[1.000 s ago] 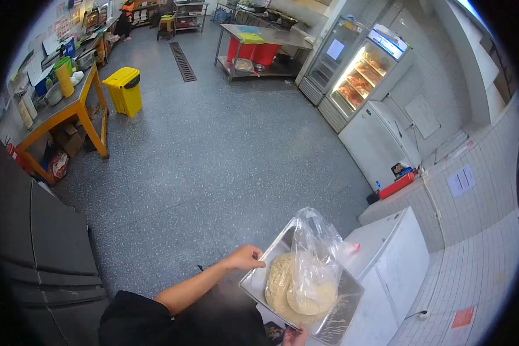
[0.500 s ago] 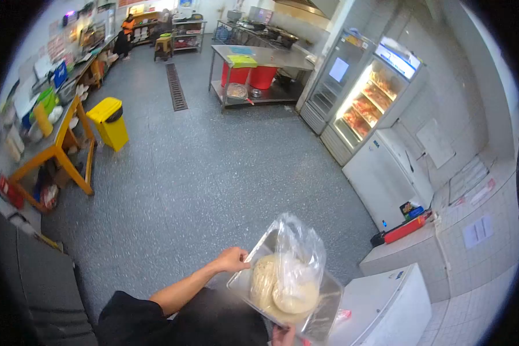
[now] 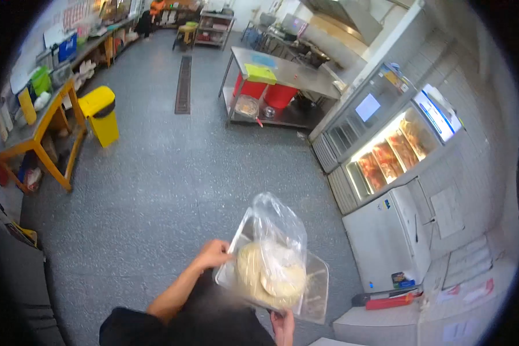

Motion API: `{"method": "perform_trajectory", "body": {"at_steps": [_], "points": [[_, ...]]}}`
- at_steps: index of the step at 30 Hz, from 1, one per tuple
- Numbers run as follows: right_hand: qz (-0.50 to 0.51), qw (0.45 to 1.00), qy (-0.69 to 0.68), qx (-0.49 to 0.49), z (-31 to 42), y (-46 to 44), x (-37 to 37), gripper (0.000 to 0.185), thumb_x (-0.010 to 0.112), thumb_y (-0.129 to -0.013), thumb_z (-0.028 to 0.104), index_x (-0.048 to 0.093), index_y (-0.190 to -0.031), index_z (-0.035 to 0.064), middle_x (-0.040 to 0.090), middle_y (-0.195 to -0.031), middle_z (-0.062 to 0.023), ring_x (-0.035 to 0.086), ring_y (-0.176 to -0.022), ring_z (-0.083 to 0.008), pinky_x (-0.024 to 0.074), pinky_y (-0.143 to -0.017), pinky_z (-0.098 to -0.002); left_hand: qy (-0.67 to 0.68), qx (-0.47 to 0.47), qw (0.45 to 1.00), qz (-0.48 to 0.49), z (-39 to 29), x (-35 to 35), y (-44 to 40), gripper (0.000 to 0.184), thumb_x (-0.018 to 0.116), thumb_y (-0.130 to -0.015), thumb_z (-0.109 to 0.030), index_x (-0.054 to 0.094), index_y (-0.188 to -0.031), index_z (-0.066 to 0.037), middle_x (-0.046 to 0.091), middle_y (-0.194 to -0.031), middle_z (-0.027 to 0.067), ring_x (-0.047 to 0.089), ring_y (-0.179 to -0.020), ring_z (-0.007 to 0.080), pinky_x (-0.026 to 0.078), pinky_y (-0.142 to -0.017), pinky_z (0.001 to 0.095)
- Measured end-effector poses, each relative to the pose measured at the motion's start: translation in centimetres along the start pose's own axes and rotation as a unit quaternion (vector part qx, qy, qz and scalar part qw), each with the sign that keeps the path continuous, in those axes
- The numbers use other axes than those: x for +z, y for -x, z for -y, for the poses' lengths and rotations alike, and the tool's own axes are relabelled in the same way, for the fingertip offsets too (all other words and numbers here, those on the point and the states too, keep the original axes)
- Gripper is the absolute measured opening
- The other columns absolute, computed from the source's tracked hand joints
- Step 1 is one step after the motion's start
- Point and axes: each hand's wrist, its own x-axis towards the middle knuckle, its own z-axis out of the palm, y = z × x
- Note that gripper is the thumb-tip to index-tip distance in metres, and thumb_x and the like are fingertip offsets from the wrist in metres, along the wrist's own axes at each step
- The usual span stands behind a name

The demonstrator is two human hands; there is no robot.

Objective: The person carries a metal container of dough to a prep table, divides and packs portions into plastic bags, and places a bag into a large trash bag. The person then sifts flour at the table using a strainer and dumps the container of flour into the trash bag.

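Both hands carry a shallow metal tray (image 3: 318, 291) in front of my body, above the floor. My left hand (image 3: 215, 254) is closed on its left rim, and my right hand (image 3: 282, 326) grips the near edge from below, its fingers partly hidden. A pale, rounded mass that looks like dough (image 3: 247, 270) sits in the tray under plastic film. Beside and partly over it lies a second pale lump (image 3: 284, 284) in a transparent plastic bag (image 3: 279, 222), whose loose top stands up.
Grey speckled floor (image 3: 155, 190) stretches ahead, with a drain grate (image 3: 183, 86). On the left stand a wooden-legged table (image 3: 37, 135) and a yellow bin (image 3: 104, 124). A steel table (image 3: 297, 76), a lit display fridge (image 3: 386, 153) and a white chest freezer (image 3: 383, 236) line the right.
The view has shifted, and the fridges appear farther right and lower. The near white freezer has mostly left the frame. The tray sits slightly farther left in view, still held by both hands.
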Motion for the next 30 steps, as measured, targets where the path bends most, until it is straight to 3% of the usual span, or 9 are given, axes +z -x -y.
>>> {"method": "perform_trajectory", "body": {"at_steps": [3, 4, 7, 9, 10, 15, 18, 27, 30], "points": [[0.017, 1.000, 0.009, -0.006, 3.8, -5.6, 8.7, 0.035, 0.055, -0.074, 0.014, 0.048, -0.107, 0.0037, 0.055, -0.103, -0.0110, 0.055, -0.087, -0.0227, 0.0509, -0.069, -0.0329, -0.015, -0.016, 1.000, 0.003, -3.2, -3.0, -9.6, 0.020, 0.067, -0.066, -0.022, 0.057, -0.064, -0.005, 0.057, -0.058, 0.0031, 0.051, -0.053, 0.0114, 0.041, -0.051, 0.0285], [-0.009, 0.999, 0.018, -0.026, 4.6, -5.5, 11.4, 0.033, 0.054, -0.075, 0.014, 0.049, -0.106, 0.0039, 0.056, -0.102, -0.0105, 0.056, -0.086, -0.0221, 0.0509, -0.069, -0.0323, -0.009, 0.007, 1.000, 0.003, -4.0, -2.9, -11.8, 0.020, 0.066, -0.066, -0.023, 0.057, -0.065, -0.005, 0.058, -0.059, 0.0041, 0.052, -0.054, 0.0127, 0.042, -0.053, 0.0292], [0.059, 0.995, -0.012, -0.083, 7.4, -6.6, 21.2, 0.033, 0.050, -0.081, 0.015, 0.047, -0.111, 0.0016, 0.054, -0.106, -0.0121, 0.056, -0.088, -0.0231, 0.0502, -0.068, -0.0315, -0.053, 0.082, 0.995, -0.004, -6.9, -6.0, -20.1, 0.021, 0.065, -0.067, -0.024, 0.059, -0.069, -0.004, 0.061, -0.067, 0.0076, 0.057, -0.062, 0.0180, 0.044, -0.060, 0.0314], [0.067, 0.996, 0.006, -0.064, 9.4, -12.2, 22.3, 0.029, 0.050, -0.082, 0.015, 0.049, -0.107, 0.0009, 0.056, -0.102, -0.0107, 0.055, -0.087, -0.0196, 0.0496, -0.070, -0.0302, -0.071, 0.061, 0.996, -0.005, -9.7, -7.6, -24.1, 0.021, 0.065, -0.067, -0.024, 0.060, -0.070, -0.004, 0.061, -0.067, 0.0076, 0.058, -0.063, 0.0178, 0.045, -0.062, 0.0314], [0.023, 0.997, 0.014, -0.071, 10.3, -14.9, 23.3, 0.022, 0.052, -0.079, 0.017, 0.053, -0.098, 0.0042, 0.058, -0.091, -0.0073, 0.057, -0.075, -0.0171, 0.0505, -0.063, -0.0292, -0.042, 0.061, 0.997, -0.026, -10.1, -7.5, -26.3, 0.021, 0.065, -0.067, -0.023, 0.059, -0.070, -0.004, 0.061, -0.067, 0.0076, 0.058, -0.064, 0.0176, 0.045, -0.062, 0.0314], [0.019, 0.995, 0.040, -0.085, 16.1, -24.4, 33.1, 0.026, 0.056, -0.076, 0.015, 0.052, -0.098, 0.0015, 0.058, -0.092, -0.0078, 0.057, -0.077, -0.0175, 0.0512, -0.062, -0.0276, 0.022, 0.071, 0.994, -0.080, -9.1, -6.8, -37.7, 0.014, 0.063, -0.070, -0.015, 0.059, -0.069, -0.002, 0.062, -0.068, 0.0073, 0.058, -0.065, 0.0135, 0.046, -0.063, 0.0292], [0.004, 0.992, 0.076, -0.096, 19.9, -31.5, 39.8, 0.026, 0.059, -0.074, 0.015, 0.053, -0.095, 0.0009, 0.056, -0.087, -0.0076, 0.055, -0.073, -0.0173, 0.0485, -0.060, -0.0292, 0.085, 0.050, 0.992, -0.074, -9.3, -6.7, -46.2, 0.020, 0.064, -0.068, -0.021, 0.061, -0.072, -0.002, 0.063, -0.072, 0.0120, 0.062, -0.067, 0.0212, 0.046, -0.064, 0.0329], [0.071, 0.988, 0.130, -0.042, 30.1, -51.7, 58.8, 0.025, 0.057, -0.076, 0.015, 0.052, -0.095, 0.0004, 0.057, -0.089, -0.0103, 0.057, -0.076, -0.0192, 0.0494, -0.062, -0.0305, 0.105, 0.016, 0.988, -0.108, -14.3, -9.7, -71.8, 0.010, 0.062, -0.071, -0.009, 0.056, -0.067, -0.002, 0.058, -0.064, 0.0008, 0.051, -0.061, 0.0062, 0.042, -0.056, 0.0238], [0.092, 0.985, 0.145, -0.025, 33.2, -56.3, 65.6, 0.023, 0.057, -0.076, 0.016, 0.053, -0.093, 0.0012, 0.057, -0.089, -0.0097, 0.056, -0.076, -0.0188, 0.0490, -0.063, -0.0301, 0.136, -0.009, 0.982, -0.132, -15.5, -11.2, -78.6, 0.013, 0.063, -0.069, -0.012, 0.058, -0.068, -0.001, 0.062, -0.066, 0.0052, 0.056, -0.062, 0.0108, 0.045, -0.058, 0.0280]]}}
